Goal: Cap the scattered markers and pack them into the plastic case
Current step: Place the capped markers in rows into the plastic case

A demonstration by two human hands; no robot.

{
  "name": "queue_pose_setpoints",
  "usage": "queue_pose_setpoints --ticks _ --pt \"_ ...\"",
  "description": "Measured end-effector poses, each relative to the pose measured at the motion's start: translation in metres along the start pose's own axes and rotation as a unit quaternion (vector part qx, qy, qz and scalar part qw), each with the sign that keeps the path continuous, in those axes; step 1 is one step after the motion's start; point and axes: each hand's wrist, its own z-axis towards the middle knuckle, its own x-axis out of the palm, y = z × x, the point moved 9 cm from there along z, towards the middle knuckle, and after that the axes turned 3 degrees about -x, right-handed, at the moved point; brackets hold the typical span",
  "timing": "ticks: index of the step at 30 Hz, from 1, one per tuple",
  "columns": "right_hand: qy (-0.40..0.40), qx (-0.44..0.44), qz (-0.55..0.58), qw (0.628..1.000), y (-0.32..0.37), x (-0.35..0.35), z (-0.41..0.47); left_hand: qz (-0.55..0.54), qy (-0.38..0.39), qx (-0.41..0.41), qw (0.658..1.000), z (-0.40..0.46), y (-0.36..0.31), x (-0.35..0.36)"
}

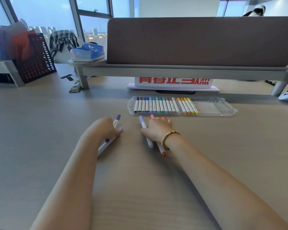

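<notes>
The case [206, 107] is lying open on the desk [40, 130], mostly filled. The left hand [106, 128] is gripping purple markers [117, 119]; the right hand [158, 128] is gripping 3 markers [144, 127]. Remaining slots are awaiting them.

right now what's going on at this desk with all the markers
A person is gathering loose markers on a wooden desk. The left hand grips a couple of purple-capped white markers; the right hand rests on several more, including a lilac-capped marker and an orange-red-tipped marker. Just beyond the hands lies an open clear plastic case, filled with capped markers on its left and middle, its right part still without any.
</notes>
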Motion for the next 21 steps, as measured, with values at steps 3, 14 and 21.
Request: queue_pose_setpoints --ticks 3,14,21 --pt "0.001 0.001 0.013 1.000 -0.005 0.001 0.004 -0.054 0.010 0.007 0.998 0.002 -0.004 0.004" --pt "-0.067 0.038 0.337 0.938 -0.058 -0.034 -0.008 -0.247 0.063 0.055 0.965 -0.003 -0.071 0.002" --pt "-0.086 0.075 0.349 0.930 -0.103 -0.034 -0.008 -0.096 0.100 0.032 0.990 -0.004 -0.072 0.025"
